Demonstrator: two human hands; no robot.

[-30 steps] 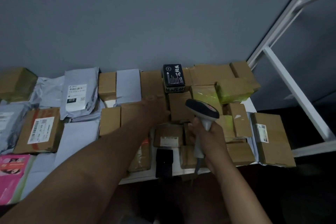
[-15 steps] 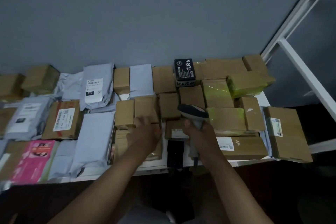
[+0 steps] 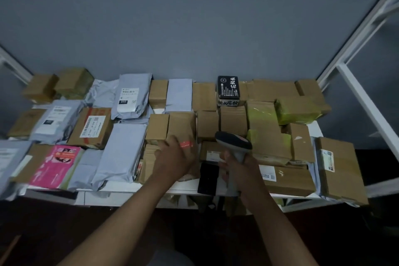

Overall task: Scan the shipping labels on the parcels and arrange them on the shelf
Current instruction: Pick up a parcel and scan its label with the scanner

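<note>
**Scanning a small carton at the front of the shelf**

I am holding the scanner (image 3: 234,142) in my right hand (image 3: 244,168), fingers wrapped around its grip, head pointing away from me over the parcels. My left hand (image 3: 174,157) is resting on a small brown carton (image 3: 151,162) near the shelf (image 3: 129,188) front edge; its fingers look spread and fairly straight over the top, though I cannot tell whether the thumb is hooking an edge. A red patch of scanner light (image 3: 186,144) is falling just beyond my left fingertips.

I am judging this carton as light and stiff, its cardboard offering decent friction; taking it by two opposite side walls should be safe. The grey poly mailers (image 3: 121,149), left of my left fingers, are looking soft and slippery and would need support from underneath.

The shelf is serving as the only container here, and it is carrying cartons and mailers packed edge to edge, with a black boxed item (image 3: 227,89) far beyond my fingers near the wall.
</note>
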